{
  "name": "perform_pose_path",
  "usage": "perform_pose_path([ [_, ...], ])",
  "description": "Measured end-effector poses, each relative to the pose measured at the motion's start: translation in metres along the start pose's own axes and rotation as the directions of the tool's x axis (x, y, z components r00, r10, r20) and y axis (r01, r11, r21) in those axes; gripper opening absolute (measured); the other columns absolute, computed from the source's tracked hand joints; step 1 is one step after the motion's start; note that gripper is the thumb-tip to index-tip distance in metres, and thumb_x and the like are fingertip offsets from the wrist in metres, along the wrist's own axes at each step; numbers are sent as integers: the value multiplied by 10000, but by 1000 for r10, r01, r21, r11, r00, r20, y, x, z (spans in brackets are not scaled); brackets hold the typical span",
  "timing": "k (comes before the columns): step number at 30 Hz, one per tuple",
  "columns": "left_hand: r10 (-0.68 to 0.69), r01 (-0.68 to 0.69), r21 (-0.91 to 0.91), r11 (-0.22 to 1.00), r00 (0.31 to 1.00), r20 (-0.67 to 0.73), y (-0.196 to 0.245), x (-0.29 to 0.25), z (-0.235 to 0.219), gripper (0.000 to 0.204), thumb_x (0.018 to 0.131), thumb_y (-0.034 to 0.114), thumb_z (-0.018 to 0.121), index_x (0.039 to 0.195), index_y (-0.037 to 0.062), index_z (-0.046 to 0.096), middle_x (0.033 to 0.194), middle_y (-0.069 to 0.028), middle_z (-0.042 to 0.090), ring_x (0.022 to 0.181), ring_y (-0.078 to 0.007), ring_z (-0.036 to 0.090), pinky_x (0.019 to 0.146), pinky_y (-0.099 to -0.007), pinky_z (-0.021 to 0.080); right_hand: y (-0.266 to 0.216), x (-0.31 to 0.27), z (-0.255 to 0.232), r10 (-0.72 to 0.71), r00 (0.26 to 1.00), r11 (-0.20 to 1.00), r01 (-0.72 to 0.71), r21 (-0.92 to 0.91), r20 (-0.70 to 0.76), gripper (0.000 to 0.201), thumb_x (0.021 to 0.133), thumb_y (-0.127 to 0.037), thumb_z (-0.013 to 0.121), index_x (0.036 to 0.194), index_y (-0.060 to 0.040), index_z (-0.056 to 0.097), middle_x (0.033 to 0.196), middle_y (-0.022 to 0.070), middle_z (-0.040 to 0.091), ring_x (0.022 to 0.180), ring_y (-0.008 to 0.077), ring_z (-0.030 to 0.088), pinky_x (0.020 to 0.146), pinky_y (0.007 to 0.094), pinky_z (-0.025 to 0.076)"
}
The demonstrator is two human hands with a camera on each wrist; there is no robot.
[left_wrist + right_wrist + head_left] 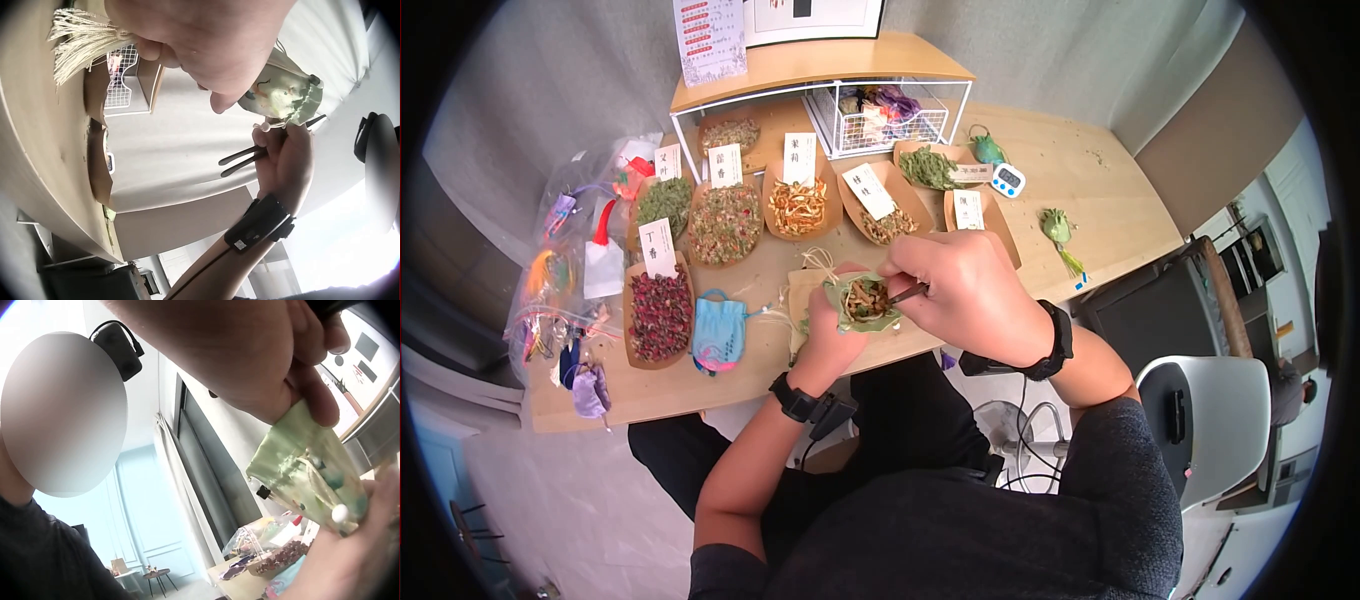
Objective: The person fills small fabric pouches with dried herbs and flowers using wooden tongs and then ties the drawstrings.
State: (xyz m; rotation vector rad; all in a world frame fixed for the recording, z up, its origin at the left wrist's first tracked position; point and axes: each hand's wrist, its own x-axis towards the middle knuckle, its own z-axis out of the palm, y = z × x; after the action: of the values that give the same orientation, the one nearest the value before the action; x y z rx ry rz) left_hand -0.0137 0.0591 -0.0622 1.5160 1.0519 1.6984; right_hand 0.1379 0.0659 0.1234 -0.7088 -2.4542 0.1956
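Note:
My left hand grips a light green drawstring pouch around its lower body. The pouch stands mouth up, with brown dried herb pieces showing inside. White beads hang on its cords. A cream tassel lies beside the left hand in the left wrist view. My right hand holds dark tweezers, two prongs pointing down out of the fist and the other end near the pouch mouth. In the right wrist view, its fingertips are right at the pouch rim.
Paper trays of dried herbs with labels, one with dark red buds, stand across the table. A blue pouch lies left of my hands. Behind are a wooden riser and a timer; plastic bags lie at left.

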Motion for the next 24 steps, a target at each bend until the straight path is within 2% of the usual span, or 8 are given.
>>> perform_pose_path([
  [1, -9, 9, 13, 1000, 1000, 4, 5, 0, -1, 188, 839, -4, 754, 1006, 16, 670, 913, -48, 705, 856, -146, 673, 782, -305, 527, 1, 0, 1, -27, 1000, 1000, 27, -11, -15, 153, 799, 0, 744, 940, -40, 698, 714, 108, 660, 612, 240, 663, 562, 350, 514],
  [4, -190, 190, -8, 982, 982, 15, 28, 5, -5, 202, 851, 20, 761, 1044, 9, 702, 958, -56, 742, 885, -141, 690, 799, -315, 537, -7, 6, -20, 228, 972, 967, -220, 130, -55, 224, 794, -30, 728, 1010, -66, 682, 747, 107, 716, 724, 288, 741, 621, 375, 565],
  [6, -308, 308, 4, 951, 950, 44, 32, 8, -8, 222, 855, 35, 767, 1071, 6, 721, 991, -63, 760, 904, -140, 699, 806, -320, 542, 0, 6, -37, 338, 929, 931, -306, 200, -151, 211, 884, -79, 730, 1089, -50, 690, 763, 91, 700, 674, 185, 703, 604, 315, 537],
  [10, -399, 376, 235, 896, 916, 55, 31, 23, -30, 265, 863, 144, 802, 1078, 0, 743, 989, -75, 771, 883, -143, 706, 785, -326, 547, 35, -11, -48, 408, 872, 897, -326, 299, -271, 168, 920, -96, 720, 1073, -26, 709, 711, 48, 634, 602, 110, 556, 570, 280, 466],
  [12, -412, 369, 395, 841, 911, 26, 33, 35, -37, 324, 870, 242, 831, 1063, -6, 751, 956, -81, 770, 847, -144, 705, 759, -328, 547, 48, -20, -49, 453, 852, 867, -353, 350, -263, 165, 923, -105, 720, 1065, -23, 711, 698, 36, 612, 594, 97, 516, 568, 274, 448],
  [15, -347, 238, 548, 802, 932, 103, 34, 66, -40, 366, 869, 235, 803, 1142, 1, 732, 987, -138, 778, 884, -203, 736, 781, -357, 553, 66, -30, -44, 485, 846, 834, -371, 410, -221, 162, 927, -116, 715, 1059, -23, 706, 694, 30, 600, 596, 95, 500, 575, 272, 440],
  [18, -379, 161, 768, 620, 919, 114, 18, 95, -42, 370, 819, 209, 787, 1134, 28, 716, 997, -218, 751, 946, -387, 731, 808, -451, 569, 83, -42, -43, 475, 850, 823, -339, 455, -228, 152, 931, -115, 705, 1051, -23, 699, 697, 45, 612, 607, 109, 531, 586, 279, 452],
  [24, -479, 15, 958, 285, 868, 129, 21, 142, -13, 377, 848, 309, 746, 1119, 46, 740, 1005, -230, 746, 946, -411, 723, 808, -488, 573, 106, -65, -53, 462, 848, 809, -283, 515, -260, 143, 931, -113, 692, 1033, -14, 688, 727, 94, 655, 634, 167, 615, 610, 313, 486],
])
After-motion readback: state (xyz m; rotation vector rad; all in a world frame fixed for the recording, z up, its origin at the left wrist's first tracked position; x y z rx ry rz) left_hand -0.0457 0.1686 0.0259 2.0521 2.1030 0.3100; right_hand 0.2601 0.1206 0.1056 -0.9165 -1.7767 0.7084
